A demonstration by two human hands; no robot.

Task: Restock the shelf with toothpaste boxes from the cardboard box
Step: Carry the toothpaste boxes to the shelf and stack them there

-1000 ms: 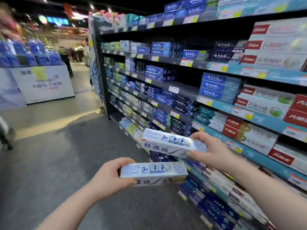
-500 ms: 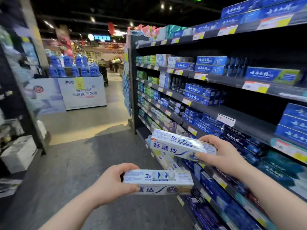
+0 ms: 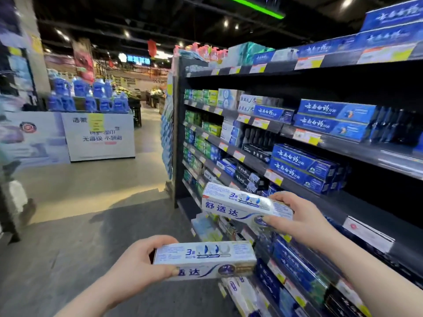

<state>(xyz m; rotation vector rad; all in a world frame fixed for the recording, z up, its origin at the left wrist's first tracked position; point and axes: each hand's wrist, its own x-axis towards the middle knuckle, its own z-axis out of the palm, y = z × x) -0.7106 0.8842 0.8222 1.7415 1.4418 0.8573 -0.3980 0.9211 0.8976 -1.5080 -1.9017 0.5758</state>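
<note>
Shelf [image 3: 366, 154] along the right, swung closer and higher in view than half a second back, with blue boxes [image 3: 304, 165] now level with the gaze. Grips unchanged: right hand [image 3: 302, 218] curled round the end of the upper toothpaste box [image 3: 235, 207], just beside the shelf front — left hand [image 3: 137, 264] clasping the lower toothpaste box [image 3: 206, 257] over the floor [image 3: 68, 236].
</note>
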